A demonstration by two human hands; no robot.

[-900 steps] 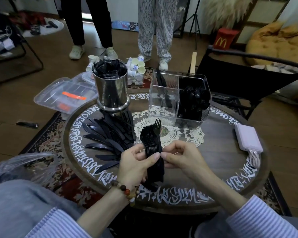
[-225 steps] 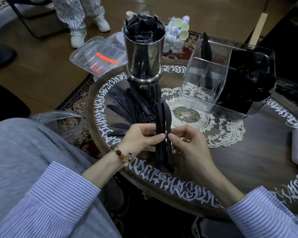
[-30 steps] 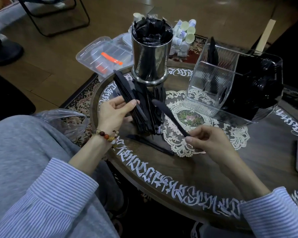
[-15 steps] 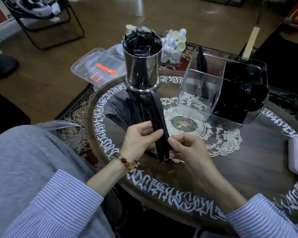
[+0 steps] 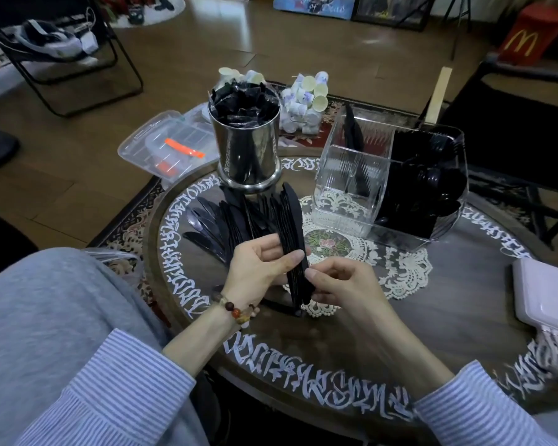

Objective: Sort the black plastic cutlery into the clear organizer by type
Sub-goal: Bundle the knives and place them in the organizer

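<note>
Holding knife stack (image 5: 292,239): left hand (image 5: 258,268) grip around | right hand (image 5: 339,284) seemingly pinching edge | organizer (image 5: 351,175) apart

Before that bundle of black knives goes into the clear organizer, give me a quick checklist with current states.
1. Stack of black plastic knives held by both hands: ok, left hand wraps it, right hand pinches its lower part.
2. Stack squared up: cannot tell, edges blur together.
3. Free slot in the clear plastic organizer: ok, front left compartment looks unfilled.
4. Right compartment: not ok, packed with black cutlery.
5. Path to the organizer: ok, only the white lace doily lies between.
6. Loose black knives on the table: not ok, unsorted.
</note>
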